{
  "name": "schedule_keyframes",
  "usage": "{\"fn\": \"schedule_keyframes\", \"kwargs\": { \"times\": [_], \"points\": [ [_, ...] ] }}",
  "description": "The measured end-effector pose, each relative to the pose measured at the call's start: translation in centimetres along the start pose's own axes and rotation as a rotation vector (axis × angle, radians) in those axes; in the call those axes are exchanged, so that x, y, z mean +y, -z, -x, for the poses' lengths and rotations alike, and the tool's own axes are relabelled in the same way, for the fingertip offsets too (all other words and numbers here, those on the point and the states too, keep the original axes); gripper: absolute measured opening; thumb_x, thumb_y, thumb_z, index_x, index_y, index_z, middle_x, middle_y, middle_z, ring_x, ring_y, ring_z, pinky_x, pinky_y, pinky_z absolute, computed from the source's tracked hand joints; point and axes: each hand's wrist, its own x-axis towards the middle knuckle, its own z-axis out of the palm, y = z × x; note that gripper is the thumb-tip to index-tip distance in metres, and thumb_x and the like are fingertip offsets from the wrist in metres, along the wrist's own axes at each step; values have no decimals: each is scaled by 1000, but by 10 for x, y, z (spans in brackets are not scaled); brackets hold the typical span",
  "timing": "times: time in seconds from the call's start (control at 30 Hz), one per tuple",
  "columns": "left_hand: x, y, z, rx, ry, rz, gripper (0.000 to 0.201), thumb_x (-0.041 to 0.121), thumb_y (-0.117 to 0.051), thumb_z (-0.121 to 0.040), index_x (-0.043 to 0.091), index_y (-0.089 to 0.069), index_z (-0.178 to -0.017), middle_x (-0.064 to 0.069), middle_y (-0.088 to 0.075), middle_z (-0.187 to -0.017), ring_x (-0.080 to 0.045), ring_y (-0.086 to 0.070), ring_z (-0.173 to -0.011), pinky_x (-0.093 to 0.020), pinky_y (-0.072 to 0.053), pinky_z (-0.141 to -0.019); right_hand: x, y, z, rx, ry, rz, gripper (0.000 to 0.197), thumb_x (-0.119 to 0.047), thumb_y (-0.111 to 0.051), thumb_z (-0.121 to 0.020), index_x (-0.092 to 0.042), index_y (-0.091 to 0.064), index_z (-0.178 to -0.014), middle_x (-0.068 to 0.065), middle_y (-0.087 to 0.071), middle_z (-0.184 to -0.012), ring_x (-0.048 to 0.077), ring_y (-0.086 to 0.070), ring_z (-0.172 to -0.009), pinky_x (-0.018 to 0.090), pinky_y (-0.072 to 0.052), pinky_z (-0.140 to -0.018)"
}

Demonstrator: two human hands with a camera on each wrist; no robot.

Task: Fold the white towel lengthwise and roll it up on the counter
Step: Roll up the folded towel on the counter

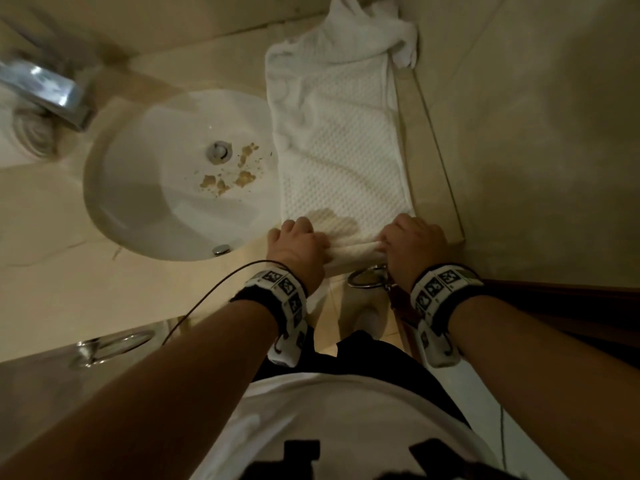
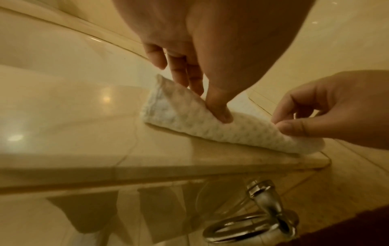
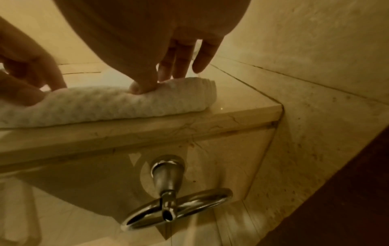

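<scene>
The white waffle-weave towel (image 1: pixel 339 143) lies as a long folded strip on the beige counter (image 1: pixel 52 209), to the right of the sink. Its far end is bunched against the back wall. Its near end is turned into a small roll (image 1: pixel 353 252) at the counter's front edge. My left hand (image 1: pixel 298 237) grips the roll's left part, with the thumb (image 2: pixel 221 113) in front and the fingers behind. My right hand (image 1: pixel 405 237) pinches the right part of the towel roll (image 3: pixel 115 103) with its thumb (image 3: pixel 143 86) pressed into it.
A white oval sink (image 1: pixel 104 161) with brown crumbs near its drain sits left of the towel, and a chrome faucet (image 1: pixel 45 88) is behind it. The tiled wall (image 1: pixel 519 133) runs close along the towel's right side. A chrome towel ring (image 3: pixel 179 208) hangs below the counter edge.
</scene>
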Motion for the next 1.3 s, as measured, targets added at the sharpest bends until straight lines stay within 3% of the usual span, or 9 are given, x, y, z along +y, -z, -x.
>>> {"fn": "schedule_keyframes", "kwargs": {
  "times": [0.1,0.23,0.3,0.43,0.53,0.67,0.8,0.93,1.3],
  "points": [
    [-1,3,-1,38,2,13,23,41,-53,-98,29,-53,-118,2,-52,-122,-24,-49,-117,-40,-35,-101,-5,2,-2,83,32,-12,18,-13,-72,-77,-21,-58,-84,1,-56,-89,26,-55,-80,35,-37,-66],
    [13,-8,12,24,-154,-176,33,20,-53,-94,20,-53,-127,-4,-50,-127,-27,-49,-116,-38,-40,-96,-22,-6,8,118,186,12,23,-4,-70,-65,-13,-62,-84,7,-59,-82,28,-58,-70,32,-43,-52],
    [15,-18,20,43,-170,-225,36,18,-54,-90,15,-56,-126,-5,-53,-124,-28,-53,-111,-36,-43,-89,-23,-11,15,128,215,29,27,-12,-75,-68,-11,-67,-93,7,-62,-87,27,-60,-74,33,-47,-56],
    [6,-31,28,105,-208,-285,50,22,-83,-64,7,-72,-111,-7,-64,-103,-28,-62,-84,-36,-52,-69,-18,-14,18,125,220,67,46,-20,-81,-70,-5,-69,-112,9,-67,-98,29,-64,-84,37,-53,-66],
    [1,-23,24,98,-259,-257,64,24,-84,-62,5,-68,-121,-9,-64,-112,-29,-62,-93,-37,-53,-77,-17,-12,10,87,242,63,51,-14,-82,-61,-5,-69,-109,11,-66,-98,32,-62,-84,38,-52,-68],
    [1,-6,9,46,-199,-193,53,19,-57,-92,18,-46,-144,-3,-48,-141,-27,-45,-126,-36,-38,-104,-14,-4,1,20,225,43,59,-19,-82,-55,-8,-67,-111,9,-65,-101,33,-60,-91,42,-48,-79],
    [0,4,-1,42,-137,-97,36,17,-55,-94,24,-51,-130,0,-59,-130,-24,-49,-119,-35,-43,-95,-13,-8,-1,82,97,-39,35,-14,-73,-70,-19,-62,-103,2,-64,-96,28,-54,-92,41,-43,-81],
    [1,14,-3,-93,-22,-46,33,24,-56,-97,28,-54,-129,-6,-56,-119,-27,-58,-106,-37,-52,-86,-17,-14,10,144,63,-52,15,-21,-64,-87,-21,-63,-102,-1,-65,-95,27,-54,-92,41,-40,-80],
    [-9,20,-5,-198,53,150,24,34,-65,-95,31,-69,-118,-1,-63,-117,-23,-58,-106,-38,-50,-93,-13,8,-1,-159,13,-116,12,-37,-56,-95,-32,-64,-102,-8,-57,-109,17,-48,-108,36,-40,-92]
  ]
}}
